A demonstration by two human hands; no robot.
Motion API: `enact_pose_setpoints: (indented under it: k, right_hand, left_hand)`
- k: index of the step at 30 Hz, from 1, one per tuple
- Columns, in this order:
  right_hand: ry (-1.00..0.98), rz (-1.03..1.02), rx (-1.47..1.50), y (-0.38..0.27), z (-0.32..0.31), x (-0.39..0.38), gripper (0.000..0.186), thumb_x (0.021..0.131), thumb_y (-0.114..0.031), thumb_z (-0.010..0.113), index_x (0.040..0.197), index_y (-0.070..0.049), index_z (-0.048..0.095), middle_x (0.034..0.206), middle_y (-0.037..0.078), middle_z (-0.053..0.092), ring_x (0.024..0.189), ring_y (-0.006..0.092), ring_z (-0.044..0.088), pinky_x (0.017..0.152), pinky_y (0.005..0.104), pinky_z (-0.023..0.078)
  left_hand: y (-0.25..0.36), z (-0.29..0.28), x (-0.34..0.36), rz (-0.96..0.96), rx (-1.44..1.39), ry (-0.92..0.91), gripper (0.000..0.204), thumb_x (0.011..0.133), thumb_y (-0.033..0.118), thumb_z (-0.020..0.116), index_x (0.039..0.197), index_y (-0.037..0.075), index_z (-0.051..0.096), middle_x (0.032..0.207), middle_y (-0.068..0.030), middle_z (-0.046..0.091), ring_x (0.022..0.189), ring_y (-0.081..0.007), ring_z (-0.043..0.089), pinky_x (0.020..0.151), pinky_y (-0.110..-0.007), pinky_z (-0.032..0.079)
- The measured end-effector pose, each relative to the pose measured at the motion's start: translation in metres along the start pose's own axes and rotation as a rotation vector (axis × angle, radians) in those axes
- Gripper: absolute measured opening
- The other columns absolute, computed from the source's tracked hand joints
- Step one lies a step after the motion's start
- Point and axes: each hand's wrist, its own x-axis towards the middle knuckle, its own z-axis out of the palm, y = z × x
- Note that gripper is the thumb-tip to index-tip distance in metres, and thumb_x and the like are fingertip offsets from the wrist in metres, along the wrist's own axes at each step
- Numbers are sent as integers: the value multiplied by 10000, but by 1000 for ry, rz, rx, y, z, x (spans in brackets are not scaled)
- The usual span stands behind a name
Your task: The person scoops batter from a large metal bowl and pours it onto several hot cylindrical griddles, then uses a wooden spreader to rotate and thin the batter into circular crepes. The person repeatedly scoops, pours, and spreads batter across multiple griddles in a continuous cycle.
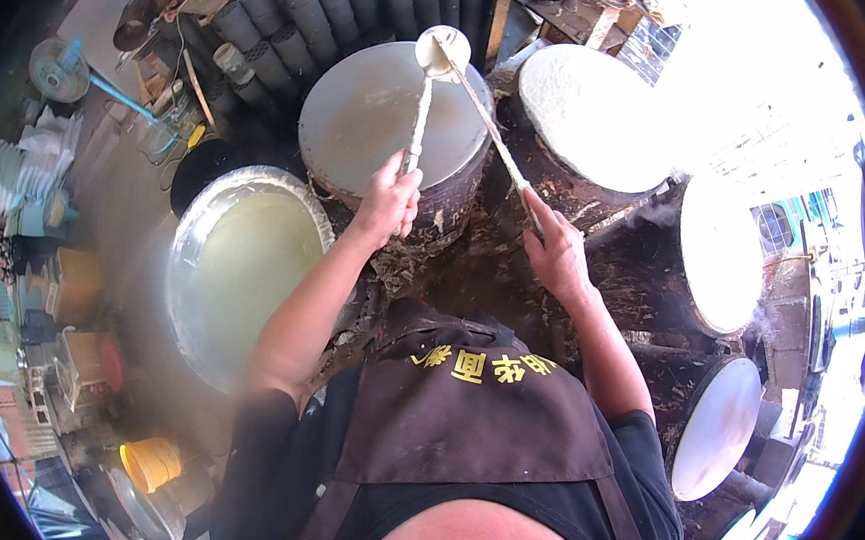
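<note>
My left hand (388,201) is closed round the handle of a ladle (422,115), whose pale round bowl is raised over the far edge of a round grey lid (381,103). In my right hand (558,251) is a long thin stick (491,125), gripped near its lower end. Its far tip meets the ladle's bowl; whether it rests inside or on the rim I cannot tell. Both handles look coated with something whitish. Below my left forearm stands a wide metal basin (183,257) of pale, cloudy liquid.
Several dark drums with round pale tops curve round to the right, among them a bright white one (592,113) and a lower one (716,429). Stacked black cylinders with holes (305,18) stand at the back. A fan (59,70) and a yellow bucket (151,464) are on the left.
</note>
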Motion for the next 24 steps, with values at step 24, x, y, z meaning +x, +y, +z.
enact_pose_setpoints:
  k: [24]
  right_hand:
    - [103,176,258,23,89,9,559,812,-53,575,1364,-60,485,1064,283,638,966,400,647,857,419,507]
  left_hand:
    - [66,-97,-47,334,129,348,553,940,107,558,1455,81,359,687,29,472,466,-38,414,405,-221,341]
